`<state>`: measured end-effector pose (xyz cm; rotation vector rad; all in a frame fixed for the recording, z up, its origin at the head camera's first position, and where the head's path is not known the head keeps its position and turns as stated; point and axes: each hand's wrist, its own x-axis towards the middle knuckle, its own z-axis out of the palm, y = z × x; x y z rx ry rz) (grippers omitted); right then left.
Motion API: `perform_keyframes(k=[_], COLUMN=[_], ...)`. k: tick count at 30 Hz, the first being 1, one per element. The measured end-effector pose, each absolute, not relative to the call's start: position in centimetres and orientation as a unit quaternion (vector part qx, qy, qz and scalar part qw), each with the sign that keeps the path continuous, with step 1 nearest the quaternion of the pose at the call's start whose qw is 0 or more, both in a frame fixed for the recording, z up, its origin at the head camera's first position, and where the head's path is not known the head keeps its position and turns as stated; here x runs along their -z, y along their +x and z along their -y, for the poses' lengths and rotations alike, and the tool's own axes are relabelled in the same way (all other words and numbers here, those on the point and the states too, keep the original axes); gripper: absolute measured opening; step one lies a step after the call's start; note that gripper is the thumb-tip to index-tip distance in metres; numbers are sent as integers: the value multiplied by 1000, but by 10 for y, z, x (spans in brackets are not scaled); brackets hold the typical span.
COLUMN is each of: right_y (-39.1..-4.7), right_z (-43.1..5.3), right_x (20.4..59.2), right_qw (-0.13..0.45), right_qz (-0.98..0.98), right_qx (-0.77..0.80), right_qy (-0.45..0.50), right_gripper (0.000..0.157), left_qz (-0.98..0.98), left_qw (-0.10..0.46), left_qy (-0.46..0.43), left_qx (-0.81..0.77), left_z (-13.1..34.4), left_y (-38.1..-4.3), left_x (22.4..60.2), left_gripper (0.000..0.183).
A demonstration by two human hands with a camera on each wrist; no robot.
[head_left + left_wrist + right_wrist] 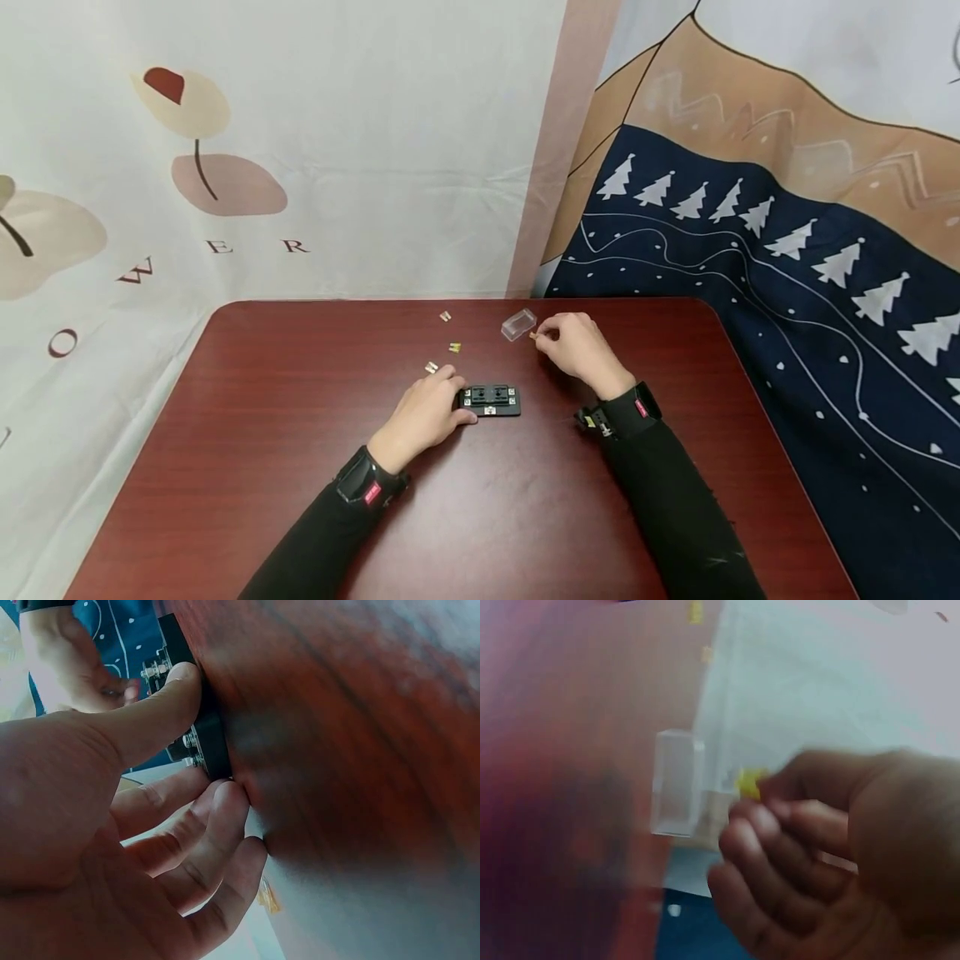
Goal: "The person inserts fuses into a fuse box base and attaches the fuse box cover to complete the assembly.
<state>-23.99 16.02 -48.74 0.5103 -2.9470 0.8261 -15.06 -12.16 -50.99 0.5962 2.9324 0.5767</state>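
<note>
My left hand (426,410) grips the left end of a black terminal block (504,408) that lies on the table. The block has silver screw terminals along its edges and a raised black middle. In the left wrist view my thumb presses one side of the block, while fingertips (231,796) meet its end close to the tabletop. My right hand (579,346) pinches a small yellow piece (748,782) between thumb and forefinger, beside a clear plastic box (518,325). Much of the yellow piece hides behind the fingertips, and the right wrist view is blurred.
Several small pieces lie apart behind the left hand: a pale one (446,316) farthest back, a yellow one (455,347) in the middle and another pale one (431,367) near the fingers. The reddish-brown table (510,508) ends at a patterned cloth backdrop (390,150).
</note>
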Motion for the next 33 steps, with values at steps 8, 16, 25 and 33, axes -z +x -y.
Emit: perform_keyframes(k=[8, 16, 25, 33], right_y=[-227, -215, -215, -214], right_z=[-148, -132, -128, -127], right_x=[466, 466, 477, 478], right_qw=[-66, -96, -111, -113], right_qz=[915, 892, 894, 896], right_qx=[-254, -218, -205, -203], right_qy=[307, 383, 383, 377], right_gripper=[13, 10, 12, 12], left_qz=[-961, -960, -961, -960], left_qw=[37, 39, 36, 39], left_qy=[198, 197, 199, 195], left_qx=[-191, -196, -191, -196], left_z=[123, 122, 121, 121], left_y=[-153, -152, -151, -150], left_x=[506, 506, 509, 509], left_gripper=[50, 48, 48, 48])
